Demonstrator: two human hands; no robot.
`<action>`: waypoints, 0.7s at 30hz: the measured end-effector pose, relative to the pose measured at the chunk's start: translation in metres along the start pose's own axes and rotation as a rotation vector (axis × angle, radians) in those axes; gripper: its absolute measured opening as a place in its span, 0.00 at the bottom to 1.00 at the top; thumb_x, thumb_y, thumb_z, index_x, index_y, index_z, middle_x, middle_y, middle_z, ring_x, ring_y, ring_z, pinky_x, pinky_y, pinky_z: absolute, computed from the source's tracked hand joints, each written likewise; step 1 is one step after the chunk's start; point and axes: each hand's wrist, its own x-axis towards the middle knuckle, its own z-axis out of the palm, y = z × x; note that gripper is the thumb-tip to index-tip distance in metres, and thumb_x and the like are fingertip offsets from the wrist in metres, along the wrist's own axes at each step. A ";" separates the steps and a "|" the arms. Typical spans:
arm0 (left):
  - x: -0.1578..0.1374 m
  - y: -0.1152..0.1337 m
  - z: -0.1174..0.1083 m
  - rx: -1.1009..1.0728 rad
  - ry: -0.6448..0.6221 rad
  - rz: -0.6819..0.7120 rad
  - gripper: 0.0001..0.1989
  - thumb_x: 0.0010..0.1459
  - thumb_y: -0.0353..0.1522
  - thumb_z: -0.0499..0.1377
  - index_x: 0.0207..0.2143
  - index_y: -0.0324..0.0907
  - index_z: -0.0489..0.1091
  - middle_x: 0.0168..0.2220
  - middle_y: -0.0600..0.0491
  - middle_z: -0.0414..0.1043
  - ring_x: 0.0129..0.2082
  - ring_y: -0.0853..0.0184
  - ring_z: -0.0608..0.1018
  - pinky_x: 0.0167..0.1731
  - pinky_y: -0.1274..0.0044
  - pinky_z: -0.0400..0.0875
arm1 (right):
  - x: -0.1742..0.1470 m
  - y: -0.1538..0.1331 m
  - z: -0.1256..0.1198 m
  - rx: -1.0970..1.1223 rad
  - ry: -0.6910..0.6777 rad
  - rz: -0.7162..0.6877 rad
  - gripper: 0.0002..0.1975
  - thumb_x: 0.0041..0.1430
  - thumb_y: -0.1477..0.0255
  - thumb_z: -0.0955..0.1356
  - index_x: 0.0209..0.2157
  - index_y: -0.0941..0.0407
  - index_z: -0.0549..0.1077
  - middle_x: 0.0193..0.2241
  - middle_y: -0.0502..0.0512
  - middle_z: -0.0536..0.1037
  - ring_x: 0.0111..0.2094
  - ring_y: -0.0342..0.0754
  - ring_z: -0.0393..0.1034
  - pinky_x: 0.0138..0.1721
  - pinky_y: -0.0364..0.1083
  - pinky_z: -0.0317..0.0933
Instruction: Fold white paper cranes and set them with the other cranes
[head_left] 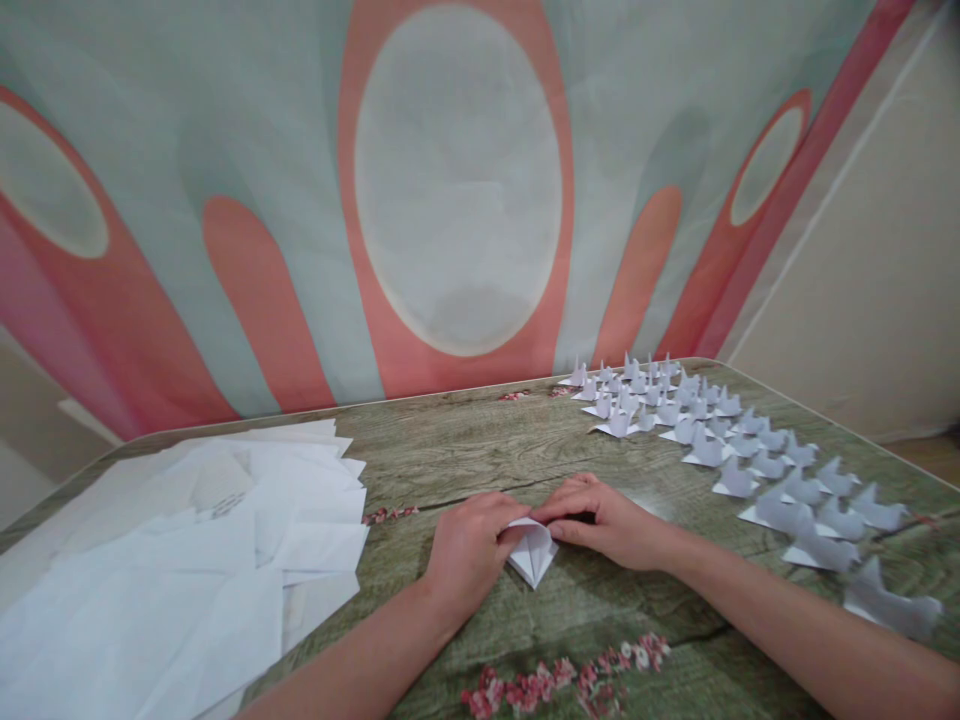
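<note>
Between my two hands is a small piece of folded white paper (pixel 533 562), its pointed corner toward me and creases running down its middle. The upper part bends up in a curve. My left hand (pixel 471 545) has its thumb and fingers closed on the paper's left side. With thumb and forefinger together, my right hand (pixel 600 520) pinches the upper right edge. The paper's far side is hidden behind my fingers.
A spread pile of white paper sheets (pixel 187 570) covers the table's left side. Rows of folded white paper birds (pixel 772 465) stand along the right. The wood-patterned table (pixel 450 430) carries printed pink flowers and meets a patterned backdrop (pixel 457 370) at its far edge.
</note>
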 end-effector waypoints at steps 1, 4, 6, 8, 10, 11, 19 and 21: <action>0.000 0.000 0.000 -0.006 0.002 -0.002 0.09 0.57 0.30 0.56 0.38 0.49 0.74 0.37 0.57 0.75 0.38 0.68 0.74 0.39 0.78 0.66 | 0.000 0.000 0.000 -0.003 0.001 0.005 0.12 0.60 0.64 0.63 0.45 0.47 0.73 0.35 0.49 0.78 0.38 0.46 0.68 0.47 0.49 0.48; 0.000 0.001 -0.001 -0.015 -0.002 -0.008 0.08 0.57 0.30 0.56 0.38 0.49 0.74 0.37 0.57 0.74 0.37 0.68 0.74 0.39 0.78 0.65 | 0.000 0.000 0.002 -0.011 0.007 0.018 0.12 0.60 0.65 0.64 0.45 0.46 0.73 0.35 0.48 0.78 0.38 0.46 0.68 0.46 0.49 0.48; 0.000 0.002 -0.002 -0.019 -0.005 -0.018 0.08 0.57 0.30 0.56 0.37 0.48 0.73 0.36 0.57 0.74 0.37 0.68 0.74 0.39 0.78 0.65 | 0.000 0.000 0.003 -0.017 0.007 0.021 0.12 0.60 0.65 0.64 0.45 0.46 0.73 0.35 0.48 0.78 0.38 0.46 0.68 0.46 0.49 0.48; 0.001 0.003 -0.003 -0.023 -0.005 -0.029 0.08 0.57 0.30 0.56 0.37 0.48 0.74 0.36 0.57 0.74 0.37 0.67 0.74 0.39 0.78 0.65 | 0.001 -0.001 0.003 -0.021 0.011 0.020 0.12 0.60 0.66 0.64 0.44 0.46 0.73 0.35 0.47 0.78 0.38 0.46 0.69 0.45 0.49 0.47; 0.001 0.004 -0.003 -0.029 -0.009 -0.038 0.07 0.57 0.30 0.56 0.37 0.48 0.74 0.36 0.56 0.74 0.37 0.67 0.74 0.39 0.78 0.65 | 0.002 -0.002 0.003 -0.021 0.012 0.020 0.11 0.60 0.66 0.64 0.44 0.46 0.73 0.35 0.47 0.78 0.38 0.46 0.69 0.45 0.48 0.47; 0.001 0.005 -0.004 -0.033 -0.012 -0.042 0.08 0.57 0.30 0.56 0.37 0.47 0.74 0.36 0.56 0.74 0.37 0.67 0.74 0.38 0.78 0.65 | 0.002 -0.002 0.003 -0.020 0.010 0.020 0.11 0.60 0.66 0.64 0.44 0.46 0.73 0.34 0.47 0.78 0.38 0.46 0.69 0.45 0.48 0.47; 0.001 0.005 -0.005 -0.056 -0.007 -0.087 0.07 0.55 0.31 0.58 0.37 0.48 0.74 0.34 0.56 0.74 0.35 0.67 0.74 0.36 0.79 0.66 | 0.003 -0.003 0.006 -0.027 0.014 0.036 0.11 0.59 0.66 0.65 0.44 0.45 0.74 0.35 0.47 0.78 0.38 0.46 0.68 0.45 0.49 0.46; 0.001 0.005 -0.005 -0.056 0.002 -0.087 0.07 0.56 0.31 0.57 0.36 0.48 0.74 0.34 0.56 0.74 0.34 0.67 0.74 0.35 0.79 0.66 | 0.004 -0.002 0.007 -0.028 0.026 0.045 0.11 0.59 0.66 0.65 0.43 0.45 0.74 0.35 0.46 0.78 0.38 0.46 0.68 0.45 0.49 0.45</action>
